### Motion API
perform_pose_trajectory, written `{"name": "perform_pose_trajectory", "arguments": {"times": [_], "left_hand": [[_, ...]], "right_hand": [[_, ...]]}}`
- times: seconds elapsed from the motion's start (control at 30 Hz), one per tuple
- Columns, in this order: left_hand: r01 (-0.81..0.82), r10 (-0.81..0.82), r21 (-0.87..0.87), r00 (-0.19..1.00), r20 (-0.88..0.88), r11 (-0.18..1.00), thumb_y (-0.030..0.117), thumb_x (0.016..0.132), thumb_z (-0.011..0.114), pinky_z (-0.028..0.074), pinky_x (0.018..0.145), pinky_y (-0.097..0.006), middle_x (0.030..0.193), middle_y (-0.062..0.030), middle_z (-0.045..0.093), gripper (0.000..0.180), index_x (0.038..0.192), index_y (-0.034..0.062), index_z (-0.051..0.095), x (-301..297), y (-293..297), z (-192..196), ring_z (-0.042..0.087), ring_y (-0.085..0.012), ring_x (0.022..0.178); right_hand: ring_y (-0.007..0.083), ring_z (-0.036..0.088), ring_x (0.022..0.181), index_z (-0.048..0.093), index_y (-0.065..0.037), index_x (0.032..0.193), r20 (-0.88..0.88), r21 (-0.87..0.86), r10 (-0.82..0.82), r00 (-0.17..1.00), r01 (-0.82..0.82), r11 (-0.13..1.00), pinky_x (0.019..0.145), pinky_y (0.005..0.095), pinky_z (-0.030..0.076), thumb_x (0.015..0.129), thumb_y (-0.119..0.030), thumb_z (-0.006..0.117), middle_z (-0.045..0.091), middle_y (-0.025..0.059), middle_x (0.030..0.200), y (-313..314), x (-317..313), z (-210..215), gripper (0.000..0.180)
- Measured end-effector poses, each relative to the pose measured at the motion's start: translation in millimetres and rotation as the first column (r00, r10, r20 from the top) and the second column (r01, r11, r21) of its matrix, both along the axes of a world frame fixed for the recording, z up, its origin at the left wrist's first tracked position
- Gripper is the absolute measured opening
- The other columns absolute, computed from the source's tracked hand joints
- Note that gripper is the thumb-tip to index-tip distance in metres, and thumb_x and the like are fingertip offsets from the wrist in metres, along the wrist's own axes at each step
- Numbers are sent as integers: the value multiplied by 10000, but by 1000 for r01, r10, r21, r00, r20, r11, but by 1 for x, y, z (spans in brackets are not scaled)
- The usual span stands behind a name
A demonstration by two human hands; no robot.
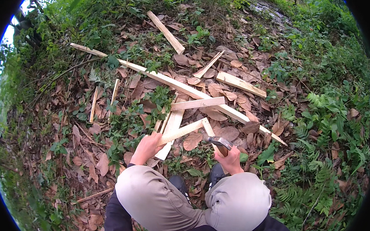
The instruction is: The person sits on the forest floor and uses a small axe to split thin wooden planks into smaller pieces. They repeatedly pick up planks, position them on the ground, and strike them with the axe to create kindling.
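My left hand is closed around the near end of a pale wooden strip, in front of my left knee. At its far end the strip meets a shorter wooden piece, forming a corner. My right hand is closed on a hammer, its dark metal head beside the shorter piece. The lower part of that piece is hidden behind the hammer and hand, so I cannot tell whether the hand also touches it. A flat pale board lies just beyond my left hand.
A long wooden beam crosses the ground diagonally, with a short plank beside it. Farther off lie a thick stick, a block and a split piece. Dry leaves and ferns surround my shoes.
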State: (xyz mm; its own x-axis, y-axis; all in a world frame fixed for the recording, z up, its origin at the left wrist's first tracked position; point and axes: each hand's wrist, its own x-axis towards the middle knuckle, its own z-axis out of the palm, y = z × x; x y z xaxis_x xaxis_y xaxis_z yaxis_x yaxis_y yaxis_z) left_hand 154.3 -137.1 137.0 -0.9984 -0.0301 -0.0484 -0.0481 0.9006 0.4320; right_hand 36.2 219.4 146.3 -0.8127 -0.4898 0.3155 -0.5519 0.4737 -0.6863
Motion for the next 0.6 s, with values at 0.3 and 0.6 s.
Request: {"name": "perform_pose_trajectory", "arguments": {"times": [0.3, 0.6], "left_hand": [[-18, 19, 37, 1000, -22, 999, 387, 864, 754, 476, 750, -464, 946, -164, 654, 427, 1057, 37, 604, -1, 7, -4, 644, -380, 845], [-40, 53, 129, 993, -104, 991, 343, 796, 820, 509, 788, -432, 970, -154, 688, 490, 1098, 9, 628, -12, -1, -9, 672, -343, 876]], "right_hand": [[368, 675, 900, 668, -2, 1082, 31, 45, -32, 999, 31, 999, 796, 435, 550, 691, -100, 815, 684, 177, 1015, 6, 4, -14, 429], [296, 692, 870, 678, 1, 1116, 168, 37, -42, 985, 36, 999, 760, 369, 554, 696, -136, 870, 692, 157, 1025, 11, 3, -10, 481]]}}
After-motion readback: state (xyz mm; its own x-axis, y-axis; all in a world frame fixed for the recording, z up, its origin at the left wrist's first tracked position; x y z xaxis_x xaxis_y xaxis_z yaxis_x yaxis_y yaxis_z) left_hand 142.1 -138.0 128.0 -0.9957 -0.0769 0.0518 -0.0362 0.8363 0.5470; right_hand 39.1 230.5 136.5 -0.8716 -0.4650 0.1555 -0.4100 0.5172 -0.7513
